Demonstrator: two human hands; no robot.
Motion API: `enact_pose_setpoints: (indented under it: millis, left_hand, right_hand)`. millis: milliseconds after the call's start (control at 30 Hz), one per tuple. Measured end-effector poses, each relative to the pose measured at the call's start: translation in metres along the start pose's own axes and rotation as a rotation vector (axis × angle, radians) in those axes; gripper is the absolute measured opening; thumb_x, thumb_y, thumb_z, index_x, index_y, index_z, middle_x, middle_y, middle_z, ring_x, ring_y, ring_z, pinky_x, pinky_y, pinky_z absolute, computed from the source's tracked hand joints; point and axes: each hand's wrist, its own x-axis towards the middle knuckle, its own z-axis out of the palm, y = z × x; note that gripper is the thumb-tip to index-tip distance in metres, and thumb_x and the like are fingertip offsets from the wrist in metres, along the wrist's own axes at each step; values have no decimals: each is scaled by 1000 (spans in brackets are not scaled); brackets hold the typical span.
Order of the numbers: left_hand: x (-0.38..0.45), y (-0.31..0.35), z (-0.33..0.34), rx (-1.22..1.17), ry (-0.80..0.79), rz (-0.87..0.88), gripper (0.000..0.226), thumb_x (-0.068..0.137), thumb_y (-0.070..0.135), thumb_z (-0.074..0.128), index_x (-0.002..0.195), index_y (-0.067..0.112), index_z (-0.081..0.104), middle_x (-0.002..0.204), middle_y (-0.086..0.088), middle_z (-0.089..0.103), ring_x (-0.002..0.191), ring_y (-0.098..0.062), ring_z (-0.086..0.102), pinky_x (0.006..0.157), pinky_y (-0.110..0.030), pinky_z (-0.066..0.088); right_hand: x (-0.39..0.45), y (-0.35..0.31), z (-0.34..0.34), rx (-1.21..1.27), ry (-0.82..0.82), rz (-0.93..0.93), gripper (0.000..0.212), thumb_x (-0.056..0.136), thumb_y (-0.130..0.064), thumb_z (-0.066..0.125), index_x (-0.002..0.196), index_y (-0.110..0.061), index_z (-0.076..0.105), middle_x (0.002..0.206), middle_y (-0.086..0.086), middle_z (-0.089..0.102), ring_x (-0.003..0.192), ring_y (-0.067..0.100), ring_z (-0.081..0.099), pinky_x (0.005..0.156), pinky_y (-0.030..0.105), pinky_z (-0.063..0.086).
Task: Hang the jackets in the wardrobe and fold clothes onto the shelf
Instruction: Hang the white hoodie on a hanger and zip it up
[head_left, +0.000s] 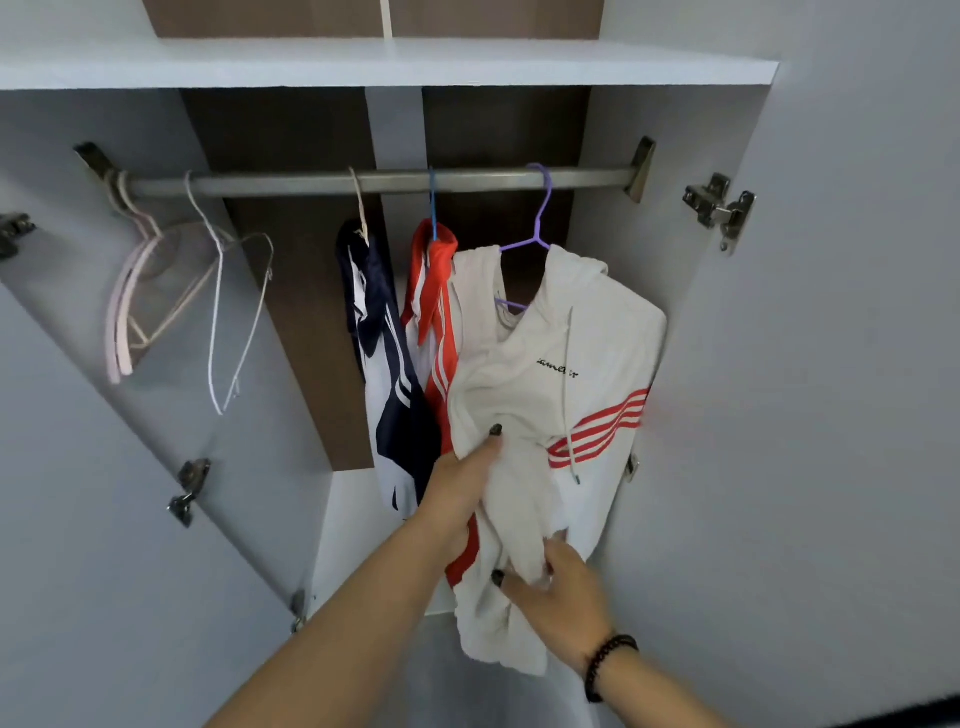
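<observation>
A white hooded jacket (561, 374) with red stripes hangs on a purple hanger (537, 228) at the right end of the wardrobe rail (311, 183). My left hand (460, 488) grips a fold of its front. My right hand (558, 587) holds its lower hem or sleeve, fingers curled round the cloth. To its left hang a red and white jacket (434, 322) on a blue hanger and a navy and white jacket (384, 364).
Several empty hangers (171, 291) hang at the rail's left end. A white shelf (363, 65) spans above the rail. Both wardrobe doors stand open, the right one (831, 364) close beside the white jacket, with hinges (719, 208) on its edge.
</observation>
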Motion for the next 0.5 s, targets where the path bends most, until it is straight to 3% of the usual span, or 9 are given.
enact_pose_setpoints:
  millis: [67, 200, 233, 300, 367, 400, 467, 500]
  left_hand:
    - [-3, 3, 1, -13, 60, 22, 42, 83, 44, 72, 111, 13, 67, 105, -7, 73, 98, -25, 69, 95, -43, 53]
    - [-9, 8, 3, -97, 63, -52, 56, 79, 62, 65, 109, 15, 65, 102, -7, 72, 96, -25, 68, 92, -43, 54]
    - [-13, 9, 3, -108, 35, -91, 56, 81, 64, 61, 107, 14, 65, 99, -8, 73, 94, -26, 68, 90, -42, 55]
    - [-21, 8, -1, -119, -14, -143, 54, 84, 63, 55, 100, 13, 66, 92, -8, 74, 89, -25, 69, 83, -38, 56]
    - [-27, 10, -11, -151, -86, -150, 48, 87, 58, 56, 97, 13, 67, 93, -8, 75, 91, -25, 70, 85, -38, 55]
    - [-29, 13, -18, -172, -132, -144, 45, 87, 54, 57, 100, 12, 68, 97, -9, 76, 94, -25, 70, 89, -39, 54]
    - [-30, 23, -32, -189, -209, -134, 41, 91, 46, 57, 110, 10, 68, 103, -7, 75, 99, -23, 69, 93, -39, 53]
    - [-29, 29, -41, -185, -244, -126, 39, 95, 41, 56, 115, 9, 66, 105, -7, 74, 101, -23, 69, 93, -38, 53]
  right_hand:
    - [-7, -4, 2, 115, 54, 24, 9, 89, -28, 63, 81, -29, 58, 83, -10, 66, 79, 7, 62, 68, 17, 50]
    - [-17, -8, 3, 301, 212, 24, 4, 89, -24, 64, 88, -21, 62, 84, -4, 68, 83, 16, 65, 67, 22, 52]
    - [-20, -12, 4, 278, 192, 7, 8, 86, -27, 66, 92, -24, 61, 87, -7, 68, 84, 13, 65, 68, 22, 52]
    - [-27, -25, 11, 215, 92, -5, 37, 72, -41, 74, 104, -34, 57, 95, -15, 68, 87, 3, 64, 73, 21, 55]
    - [-34, -37, 23, 110, 31, -3, 57, 58, -55, 74, 108, -39, 53, 97, -21, 65, 88, -4, 63, 74, 18, 54]
    - [-36, -42, 30, 60, 32, -22, 53, 58, -56, 73, 104, -42, 53, 93, -22, 65, 86, -5, 62, 72, 15, 52]
    - [-36, -50, 40, 38, 96, -77, 20, 74, -40, 71, 81, -47, 54, 75, -24, 62, 74, -4, 59, 63, 10, 45]
    - [-35, -51, 44, 65, 128, -92, 29, 82, -27, 66, 66, -47, 53, 65, -25, 60, 65, -4, 55, 59, 9, 41]
